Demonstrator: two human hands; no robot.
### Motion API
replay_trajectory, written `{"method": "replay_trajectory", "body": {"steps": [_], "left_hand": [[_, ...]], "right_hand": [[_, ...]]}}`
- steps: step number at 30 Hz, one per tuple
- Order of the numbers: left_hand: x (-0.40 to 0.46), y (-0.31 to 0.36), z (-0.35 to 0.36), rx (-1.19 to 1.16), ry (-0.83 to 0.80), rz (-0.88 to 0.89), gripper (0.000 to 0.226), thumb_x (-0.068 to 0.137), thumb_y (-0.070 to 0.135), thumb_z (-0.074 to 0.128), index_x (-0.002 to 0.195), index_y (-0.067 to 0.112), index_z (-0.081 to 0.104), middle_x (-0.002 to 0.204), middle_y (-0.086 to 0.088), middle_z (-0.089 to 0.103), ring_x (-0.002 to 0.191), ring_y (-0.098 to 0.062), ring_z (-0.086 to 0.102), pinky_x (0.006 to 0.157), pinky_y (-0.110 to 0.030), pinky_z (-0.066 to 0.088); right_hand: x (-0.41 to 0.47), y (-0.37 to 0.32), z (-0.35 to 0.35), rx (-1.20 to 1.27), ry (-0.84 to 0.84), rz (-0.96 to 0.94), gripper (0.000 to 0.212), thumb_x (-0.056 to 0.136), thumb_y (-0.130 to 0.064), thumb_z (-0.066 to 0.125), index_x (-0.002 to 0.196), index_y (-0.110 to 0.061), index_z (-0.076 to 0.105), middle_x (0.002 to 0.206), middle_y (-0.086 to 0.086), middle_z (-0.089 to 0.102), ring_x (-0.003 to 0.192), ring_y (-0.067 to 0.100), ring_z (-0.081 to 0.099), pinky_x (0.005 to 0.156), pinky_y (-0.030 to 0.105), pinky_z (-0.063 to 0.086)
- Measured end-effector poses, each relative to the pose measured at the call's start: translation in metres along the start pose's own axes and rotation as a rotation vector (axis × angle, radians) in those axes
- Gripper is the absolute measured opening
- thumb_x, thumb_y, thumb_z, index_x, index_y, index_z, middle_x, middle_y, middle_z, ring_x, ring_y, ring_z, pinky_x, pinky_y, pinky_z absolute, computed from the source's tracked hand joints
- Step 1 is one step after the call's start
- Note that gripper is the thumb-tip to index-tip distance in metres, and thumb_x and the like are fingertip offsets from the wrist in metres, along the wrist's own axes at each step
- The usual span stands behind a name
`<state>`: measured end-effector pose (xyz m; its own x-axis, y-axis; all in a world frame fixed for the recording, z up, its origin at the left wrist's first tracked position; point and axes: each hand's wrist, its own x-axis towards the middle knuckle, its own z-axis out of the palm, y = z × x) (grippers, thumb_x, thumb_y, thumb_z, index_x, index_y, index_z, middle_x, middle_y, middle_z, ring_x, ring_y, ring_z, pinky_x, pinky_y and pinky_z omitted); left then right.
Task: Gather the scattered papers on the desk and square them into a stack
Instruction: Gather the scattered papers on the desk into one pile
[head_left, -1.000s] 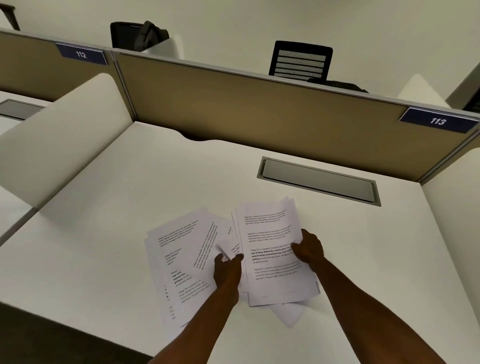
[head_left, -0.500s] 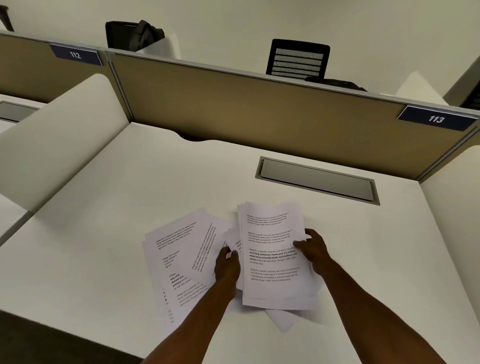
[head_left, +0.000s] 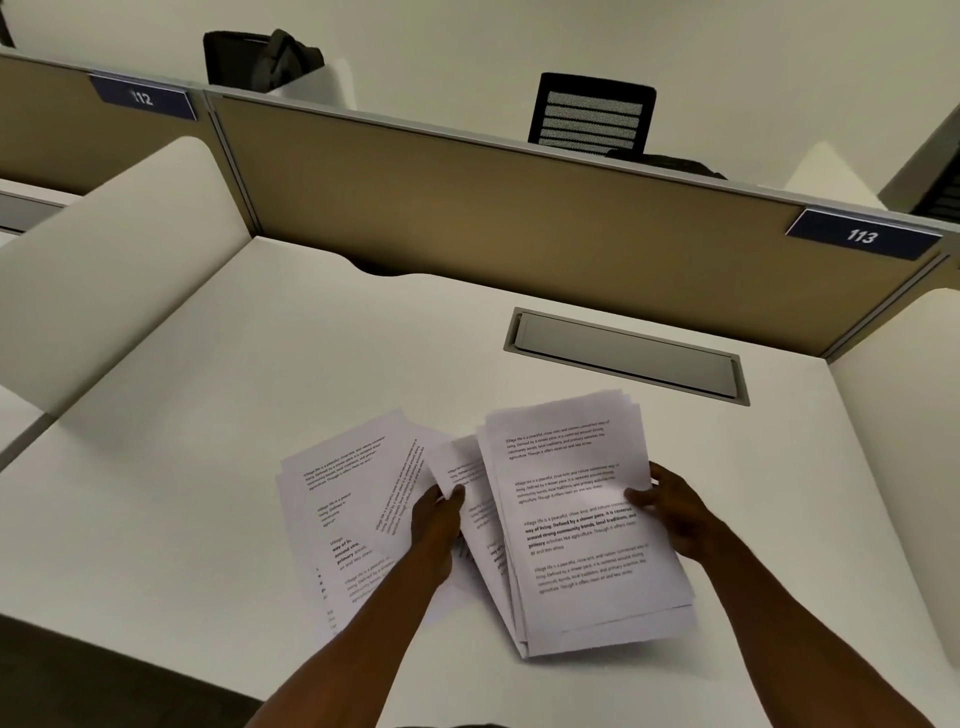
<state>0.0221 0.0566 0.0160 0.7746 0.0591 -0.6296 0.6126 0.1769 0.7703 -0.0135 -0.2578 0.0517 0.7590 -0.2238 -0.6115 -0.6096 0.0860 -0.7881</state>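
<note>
**At desk 113, both hands on the papers**

On the near half of the white desk (head_left: 218, 415), the right hand (head_left: 675, 512) grips the right edge of a thick stack (head_left: 582, 519), thumb on the top sheet and fingers curled under. The stack lies printed side up, its edges ragged and fanned, most of all at the lower left corner. The left hand (head_left: 436, 519) pinches the corner of a loose sheet (head_left: 457, 465) between thumb and fingers, just left of the stack; that sheet is partly tucked under the stack's left side.

Further left, more sheets (head_left: 332, 493) lie overlapped and skewed on the desk, one turned at a sharp angle across the others. The left forearm crosses over their lower right part.

Beyond the papers, a grey cable hatch (head_left: 623, 356) sits flush in the desk. Behind it stands a tan partition (head_left: 467, 208) with a blue plate reading 113 (head_left: 862, 236) at its right end. A black chair back (head_left: 592, 114) shows over the top.
</note>
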Motion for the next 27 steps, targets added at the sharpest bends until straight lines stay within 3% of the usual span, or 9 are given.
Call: {"method": "replay_trajectory", "body": {"steps": [4, 7, 10, 13, 15, 18, 21, 24, 27], "left_hand": [[-0.004, -0.004, 0.007, 0.020, -0.071, 0.017, 0.029, 0.101, 0.011, 0.050, 0.128, 0.009, 0.062, 0.109, -0.010, 0.071, 0.101, -0.031, 0.067, 0.092, -0.049, 0.056], [-0.011, -0.002, 0.010, -0.089, -0.154, -0.011, 0.026, 0.102, 0.033, 0.047, 0.122, 0.027, 0.062, 0.105, 0.001, 0.075, 0.094, -0.021, 0.071, 0.070, -0.037, 0.061], [-0.020, -0.001, 0.013, -0.101, -0.301, 0.005, 0.040, 0.090, 0.053, 0.059, 0.128, 0.043, 0.054, 0.120, 0.009, 0.071, 0.109, -0.017, 0.068, 0.082, -0.040, 0.058], [-0.023, -0.010, 0.018, -0.077, -0.401, 0.088, 0.061, 0.082, 0.029, 0.078, 0.134, 0.038, 0.048, 0.125, 0.000, 0.069, 0.109, -0.022, 0.069, 0.082, -0.046, 0.060], [-0.027, -0.014, 0.023, -0.045, -0.412, 0.140, 0.062, 0.084, 0.013, 0.075, 0.134, 0.038, 0.047, 0.125, 0.000, 0.067, 0.108, -0.018, 0.069, 0.081, -0.040, 0.061], [-0.036, -0.014, 0.033, -0.025, -0.436, 0.199, 0.057, 0.088, 0.006, 0.068, 0.131, 0.040, 0.049, 0.127, 0.001, 0.066, 0.110, -0.014, 0.067, 0.083, -0.035, 0.060], [-0.042, -0.005, 0.039, -0.179, -0.531, 0.119, 0.057, 0.088, 0.001, 0.067, 0.137, 0.025, 0.050, 0.130, -0.008, 0.066, 0.115, -0.026, 0.066, 0.090, -0.045, 0.058], [-0.045, 0.005, 0.039, -0.399, -0.686, -0.042, 0.054, 0.087, -0.002, 0.064, 0.136, 0.019, 0.053, 0.134, -0.016, 0.062, 0.118, -0.038, 0.062, 0.094, -0.055, 0.054], [-0.043, 0.008, 0.038, -0.506, -0.681, -0.113, 0.058, 0.082, -0.002, 0.066, 0.136, 0.015, 0.055, 0.134, -0.020, 0.061, 0.116, -0.041, 0.063, 0.090, -0.054, 0.055]], "right_hand": [[-0.002, 0.004, 0.002, 0.009, -0.042, 0.009, 0.044, 0.083, 0.001, 0.070, 0.123, -0.016, 0.061, 0.116, 0.019, 0.069, 0.101, 0.046, 0.067, 0.086, 0.064, 0.054], [-0.003, 0.005, 0.008, 0.059, -0.058, 0.004, 0.044, 0.081, 0.001, 0.071, 0.119, -0.017, 0.063, 0.113, 0.018, 0.072, 0.097, 0.044, 0.069, 0.082, 0.062, 0.056], [-0.004, 0.005, 0.018, 0.090, -0.067, -0.007, 0.041, 0.082, 0.002, 0.070, 0.118, -0.016, 0.063, 0.112, 0.017, 0.072, 0.092, 0.040, 0.071, 0.078, 0.055, 0.059], [-0.005, 0.006, 0.029, 0.071, -0.079, -0.031, 0.043, 0.082, 0.004, 0.070, 0.121, -0.012, 0.061, 0.115, 0.018, 0.070, 0.095, 0.038, 0.070, 0.079, 0.051, 0.059], [-0.006, 0.007, 0.032, 0.056, -0.073, -0.046, 0.045, 0.081, 0.005, 0.070, 0.123, -0.010, 0.061, 0.116, 0.018, 0.070, 0.098, 0.039, 0.069, 0.081, 0.050, 0.059], [-0.013, 0.006, 0.031, 0.043, -0.036, -0.076, 0.040, 0.081, 0.005, 0.067, 0.118, -0.011, 0.063, 0.115, 0.015, 0.071, 0.101, 0.036, 0.068, 0.081, 0.047, 0.058], [-0.022, 0.003, 0.026, 0.103, -0.019, -0.093, 0.033, 0.082, -0.003, 0.066, 0.112, -0.016, 0.067, 0.113, 0.008, 0.073, 0.105, 0.031, 0.065, 0.078, 0.039, 0.054], [-0.029, 0.006, 0.019, 0.283, -0.147, -0.009, 0.038, 0.083, -0.011, 0.063, 0.121, -0.009, 0.064, 0.123, 0.016, 0.068, 0.106, 0.036, 0.065, 0.087, 0.045, 0.055], [-0.035, 0.011, 0.018, 0.399, -0.260, 0.096, 0.041, 0.086, -0.020, 0.065, 0.125, -0.012, 0.060, 0.127, 0.019, 0.061, 0.108, 0.038, 0.059, 0.092, 0.049, 0.051]]}}
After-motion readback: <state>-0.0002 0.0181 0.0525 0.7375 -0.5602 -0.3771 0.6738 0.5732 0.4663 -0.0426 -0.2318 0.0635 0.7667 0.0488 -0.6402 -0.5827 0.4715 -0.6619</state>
